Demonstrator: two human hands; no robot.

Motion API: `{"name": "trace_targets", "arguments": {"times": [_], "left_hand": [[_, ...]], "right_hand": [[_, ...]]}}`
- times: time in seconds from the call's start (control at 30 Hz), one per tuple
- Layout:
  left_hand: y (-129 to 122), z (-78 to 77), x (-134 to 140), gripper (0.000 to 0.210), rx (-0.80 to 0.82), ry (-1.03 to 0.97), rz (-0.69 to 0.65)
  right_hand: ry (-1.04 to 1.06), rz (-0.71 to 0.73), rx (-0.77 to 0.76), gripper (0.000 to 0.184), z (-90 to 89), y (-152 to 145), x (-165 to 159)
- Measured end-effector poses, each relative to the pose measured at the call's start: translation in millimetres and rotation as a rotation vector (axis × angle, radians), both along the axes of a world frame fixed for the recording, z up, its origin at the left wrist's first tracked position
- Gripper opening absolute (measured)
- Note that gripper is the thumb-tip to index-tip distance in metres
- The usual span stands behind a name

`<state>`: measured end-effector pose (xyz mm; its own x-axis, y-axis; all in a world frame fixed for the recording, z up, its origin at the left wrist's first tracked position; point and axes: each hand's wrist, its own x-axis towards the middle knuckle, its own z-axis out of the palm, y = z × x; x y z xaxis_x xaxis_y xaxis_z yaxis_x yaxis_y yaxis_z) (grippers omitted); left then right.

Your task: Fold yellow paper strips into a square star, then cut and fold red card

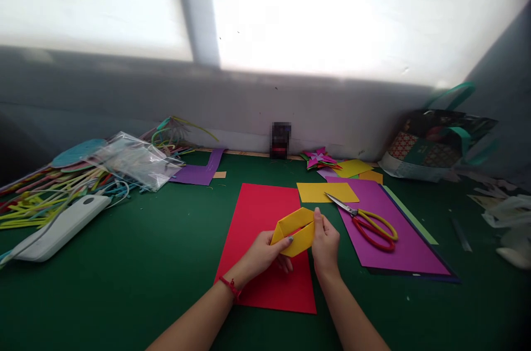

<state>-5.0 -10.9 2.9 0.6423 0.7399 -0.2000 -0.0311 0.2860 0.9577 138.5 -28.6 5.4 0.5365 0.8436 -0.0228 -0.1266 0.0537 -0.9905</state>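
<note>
Between my two hands is a folded piece of yellow paper [302, 241], six-sided in outline with a slit opening along its middle. My left hand [265, 254] pinches its left end, thumb on top and other fingers partly hidden beneath. At the right end, my right hand [326, 240] grips it with the thumb pressed on the edge. Below them a red sheet of paper [265, 207] lies flat on the green table. A yellow paper rectangle [317, 192] lies just beyond the right hand. Scissors [365, 221] with red and yellow handles rest on a purple sheet [373, 254].
At the left are a white power strip [66, 226], a clear plastic bag [136, 160] and many pipe cleaners [25, 218]. An L-shaped purple paper [193, 174], a folded paper star [318, 157] and a patterned bag [431, 146] stand or lie along the back.
</note>
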Motion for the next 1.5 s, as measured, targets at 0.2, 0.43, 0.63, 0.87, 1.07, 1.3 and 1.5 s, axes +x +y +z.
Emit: {"name": "trace_targets", "arguments": {"times": [0.2, 0.43, 0.63, 0.87, 1.07, 1.3, 1.5], "left_hand": [[7, 1.3, -2, 0.04, 0.102, 0.064, 0.031], [10, 18.4, -17, 0.033, 0.585, 0.427, 0.255], [14, 18.8, -29, 0.049, 0.827, 0.656, 0.39], [19, 13.6, -25, 0.062, 0.677, 0.427, 0.435], [33, 9.2, -22, 0.044, 0.177, 0.068, 0.428], [30, 11.5, -22, 0.04, 0.165, 0.061, 0.187], [29, 11.5, -21, 0.037, 0.171, 0.034, 0.33]], "right_hand": [[0.094, 0.141, 0.014, 0.037, 5.4, 6, 5], [0.039, 0.233, 0.014, 0.054, 7.0, 12, 20], [0.257, 0.379, -0.081, 0.054, 14.1, 10, 14], [0.248, 0.256, -0.121, 0.043, 3.4, 18, 14], [0.23, 0.173, -0.065, 0.044, -4.0, 20, 26], [0.171, 0.261, 0.03, 0.049, 4.9, 14, 19], [0.35, 0.399, 0.117, 0.057, 18.9, 7, 13]]}}
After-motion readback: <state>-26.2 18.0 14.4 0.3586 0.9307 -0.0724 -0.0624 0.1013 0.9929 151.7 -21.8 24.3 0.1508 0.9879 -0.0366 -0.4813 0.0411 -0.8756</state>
